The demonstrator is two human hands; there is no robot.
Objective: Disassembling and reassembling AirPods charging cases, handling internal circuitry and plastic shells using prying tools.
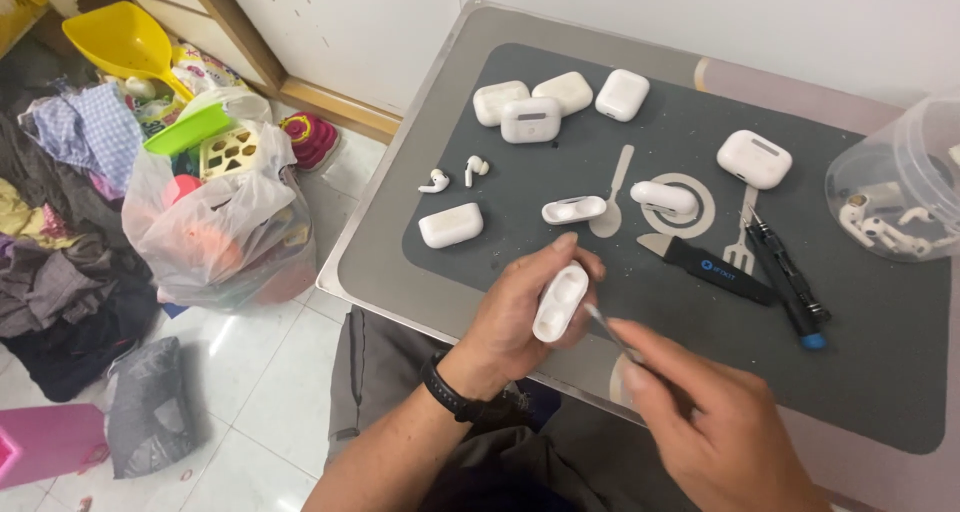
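My left hand [520, 317] grips a white earbud case part [560, 302] over the near edge of the dark mat [700, 302]. My right hand [715, 427] pinches a thin metal tool [612, 334] whose tip touches that case part. Just beyond lie another open case half [574, 210], a closed case [450, 224] and two loose white earbuds [455, 174]. My left wrist wears a black watch.
Three more white cases [560, 100] lie at the far end of the mat, another case [754, 159] to the right. A black pry tool [715, 270], screwdriver [790, 284] and metal spudgers lie centre-right. A clear tub [900, 182] holds earbuds. Bags and clothes clutter the floor at left.
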